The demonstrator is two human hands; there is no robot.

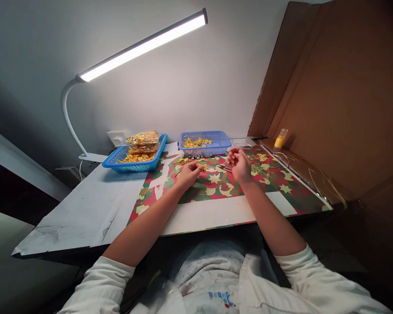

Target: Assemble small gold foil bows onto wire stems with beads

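Note:
My left hand (189, 175) is closed in a pinch on a small yellow bow-like piece (205, 167) over the patterned sheet. To its right my right hand (240, 166) is raised with curled fingers. Whatever those fingers hold is too small to make out. A tool with a dark tip and reddish handle (225, 168), partly hidden, lies beside the right hand. Several yellow pieces (182, 161) and small silvery balls (196, 157) lie just beyond the left hand. Thin yellowish strands (261, 170) are scattered right of the right hand.
A blue basket (131, 166) with bagged and loose yellow pieces stands at left. Behind my hands is a lilac-blue basket (205, 151) with more. A lamp (144, 47) hangs overhead. Cardboard (340, 96) walls the right side, near a yellow-filled bottle (280, 138).

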